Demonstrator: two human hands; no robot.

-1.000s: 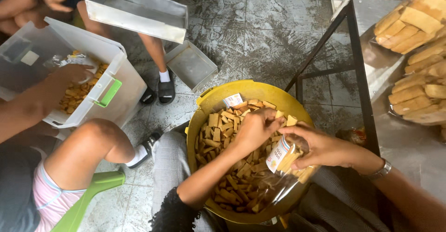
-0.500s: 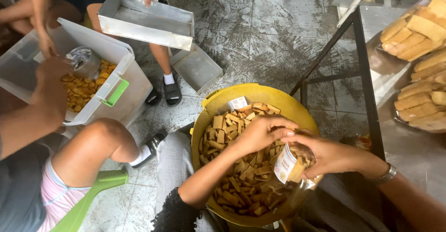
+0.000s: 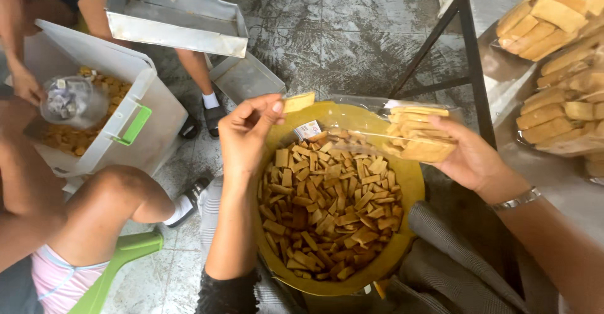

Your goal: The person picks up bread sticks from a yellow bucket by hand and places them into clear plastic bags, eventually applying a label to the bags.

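Grey tiled floor all around, and over the yellow tub (image 3: 402,182) of crackers the left hand (image 3: 248,134) pinches one cracker (image 3: 298,102) above its rim while the right hand (image 3: 475,157) grips a filled clear bag (image 3: 415,134) just beside the table leg (image 3: 478,81).

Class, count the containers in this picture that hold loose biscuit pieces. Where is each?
2. A yellow tub sits between the left hand and right hand; a white bin stands at left beside a co-worker. Others may lie out of frame.
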